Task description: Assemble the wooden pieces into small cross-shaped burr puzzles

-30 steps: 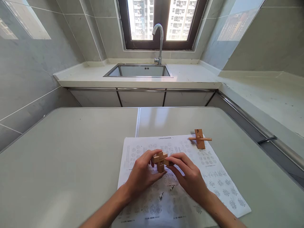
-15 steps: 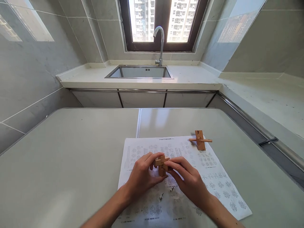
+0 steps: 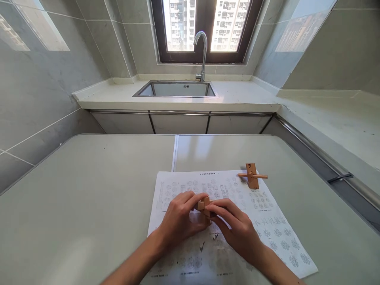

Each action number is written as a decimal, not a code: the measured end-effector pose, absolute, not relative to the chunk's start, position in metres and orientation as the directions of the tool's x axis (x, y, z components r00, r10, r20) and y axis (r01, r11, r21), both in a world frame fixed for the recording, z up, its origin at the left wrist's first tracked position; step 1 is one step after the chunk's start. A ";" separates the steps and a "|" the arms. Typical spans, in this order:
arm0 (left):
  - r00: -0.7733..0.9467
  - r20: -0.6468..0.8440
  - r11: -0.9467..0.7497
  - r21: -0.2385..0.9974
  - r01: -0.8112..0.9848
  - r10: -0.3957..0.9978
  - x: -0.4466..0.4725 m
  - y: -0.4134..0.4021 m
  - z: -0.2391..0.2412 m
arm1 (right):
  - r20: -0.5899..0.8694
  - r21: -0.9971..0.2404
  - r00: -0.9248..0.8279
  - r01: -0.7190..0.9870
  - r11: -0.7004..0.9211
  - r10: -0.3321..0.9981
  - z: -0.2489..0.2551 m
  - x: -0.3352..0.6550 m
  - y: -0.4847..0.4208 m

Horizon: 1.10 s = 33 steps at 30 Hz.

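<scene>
Between my hands, just over the printed sheet (image 3: 175,237), is a small wooden burr puzzle (image 3: 204,204) made of interlocking blocks. My left hand (image 3: 181,213) grips it from the left, index finger on top and thumb underneath. From the right, my right hand (image 3: 233,221) pinches its side with thumb and fingertips. The fingers cover much of the puzzle, so how its pieces fit is partly hidden. The sheet carries rows of small piece drawings and assembly diagrams.
Another wooden item, a flat numbered plate with a rod across it (image 3: 252,176), lies at the sheet's upper right corner. A pale table (image 3: 89,198) spreads under everything. Beyond it are a counter with a sink (image 3: 175,96), a faucet (image 3: 204,55) and a window.
The wooden puzzle has turned a little in my hands, and less of it shows between the fingers. Both hands keep their grip. The whole view has shifted slightly.
</scene>
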<state>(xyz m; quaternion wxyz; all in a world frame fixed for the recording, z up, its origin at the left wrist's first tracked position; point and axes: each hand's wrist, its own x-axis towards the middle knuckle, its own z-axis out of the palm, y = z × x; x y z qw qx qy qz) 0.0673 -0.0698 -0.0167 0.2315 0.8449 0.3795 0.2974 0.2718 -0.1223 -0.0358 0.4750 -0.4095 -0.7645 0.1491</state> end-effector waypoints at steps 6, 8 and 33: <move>0.535 0.255 -0.510 0.759 0.406 0.806 0.068 -0.070 -0.015 | 0.613 -0.619 -0.197 0.480 0.621 0.765 -0.036 0.270 -0.124; 0.540 0.241 -0.483 0.795 0.366 0.806 0.068 -0.070 -0.014 | 0.599 -0.634 -0.179 0.489 0.598 0.781 -0.036 0.273 -0.123; 0.609 0.315 -0.543 0.807 0.232 0.728 0.064 -0.072 0.000 | -0.053 -0.999 -0.357 0.010 -0.053 0.932 -0.022 0.275 -0.117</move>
